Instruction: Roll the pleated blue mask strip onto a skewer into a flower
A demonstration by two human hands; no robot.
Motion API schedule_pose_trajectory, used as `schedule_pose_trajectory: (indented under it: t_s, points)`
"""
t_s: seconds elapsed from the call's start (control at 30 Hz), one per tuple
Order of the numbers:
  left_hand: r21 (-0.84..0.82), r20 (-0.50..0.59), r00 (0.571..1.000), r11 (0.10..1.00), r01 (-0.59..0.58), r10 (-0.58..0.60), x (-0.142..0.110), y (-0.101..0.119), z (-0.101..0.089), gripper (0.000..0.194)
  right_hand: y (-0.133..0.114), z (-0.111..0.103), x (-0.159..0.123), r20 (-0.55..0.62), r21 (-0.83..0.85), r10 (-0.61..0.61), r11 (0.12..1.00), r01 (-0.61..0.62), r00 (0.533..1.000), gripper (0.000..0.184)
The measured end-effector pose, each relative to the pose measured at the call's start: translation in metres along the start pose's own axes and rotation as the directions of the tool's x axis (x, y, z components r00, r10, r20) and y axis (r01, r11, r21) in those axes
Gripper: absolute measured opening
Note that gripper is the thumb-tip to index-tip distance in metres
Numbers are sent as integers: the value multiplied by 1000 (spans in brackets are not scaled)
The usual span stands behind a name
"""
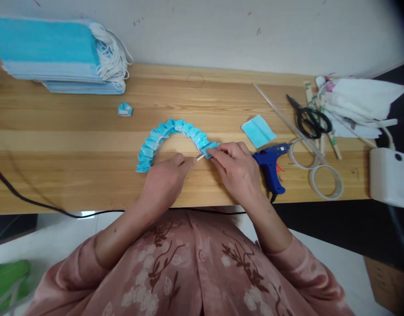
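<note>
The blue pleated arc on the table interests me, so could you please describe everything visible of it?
The blue pleated arc is a row of overlapping light-blue folds with whitish inner edges, resembling thin fabric or paper. It curves on the wooden table, open on its near side. The right hand holds the arc's right end in a pinching grip; a pale stick in the left hand reaches that end, contact unclear.

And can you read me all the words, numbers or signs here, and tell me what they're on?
None can be read.
Glue gun: white label, too small to read.
Sticks: green print, too blurred.
Wall: little red marks, no readable letters.
</note>
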State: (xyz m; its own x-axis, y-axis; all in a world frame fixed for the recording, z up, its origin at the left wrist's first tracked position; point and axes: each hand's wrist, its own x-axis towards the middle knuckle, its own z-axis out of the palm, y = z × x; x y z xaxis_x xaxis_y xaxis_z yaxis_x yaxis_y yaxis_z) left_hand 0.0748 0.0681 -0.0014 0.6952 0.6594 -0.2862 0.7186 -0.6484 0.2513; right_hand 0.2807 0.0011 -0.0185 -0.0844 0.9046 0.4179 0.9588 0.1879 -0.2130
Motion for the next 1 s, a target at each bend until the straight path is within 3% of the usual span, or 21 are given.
schedule_pose_trajectory:
  t_s: [0.2, 0.37, 0.5, 0.83, 1.0]
  points:
    - [-18, -1, 1000, 1000, 13, -13, 1, 1, -2, 47, 1, -2, 11, 66, -40, 13, 999, -10, 998, 23]
    - [-43, -191, 981, 998, -51, 41, -1, 1, 6, 40, 0, -7, 23, 136, -43, 37, 999, -31, 990, 22]
    - [-66, -271, 961, 995, -80, 60, -2, 2, 9, 27, 0, -11, 29, 175, -50, 13, 999, -4, 984, 24]
    - [-2, -249, 966, 997, -77, 74, -2, 2, 7, 40, 2, -11, 39, 213, -63, -19, 998, 33, 977, 26]
    - [3, -215, 974, 997, -71, 70, 1, 1, 6, 42, 10, -18, 25, 71, 69, 49, 996, -54, 996, 28]
